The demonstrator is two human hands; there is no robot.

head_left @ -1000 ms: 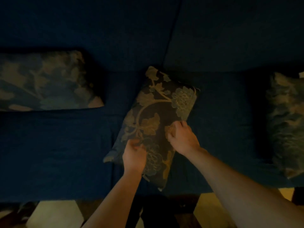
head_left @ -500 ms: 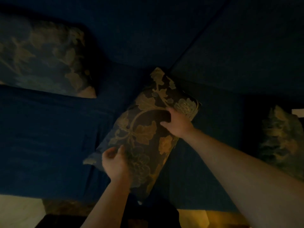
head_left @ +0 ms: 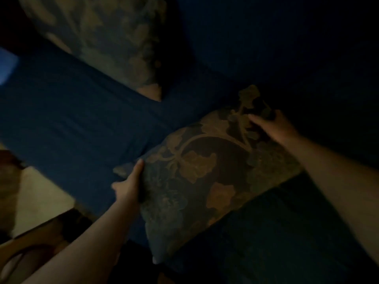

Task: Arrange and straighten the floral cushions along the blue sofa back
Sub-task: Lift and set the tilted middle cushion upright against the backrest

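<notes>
My left hand and right hand grip opposite edges of the dark floral fabric cushion, lying askew on the blue sofa seat. Next, I'd stand it upright against the sofa back.

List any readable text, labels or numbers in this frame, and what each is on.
None. No lettering shows on the held floral cushion, the second floral cushion or the blue sofa; only woven flower patterns. The frame is dark and motion-blurred, so small tags would not be legible.
</notes>
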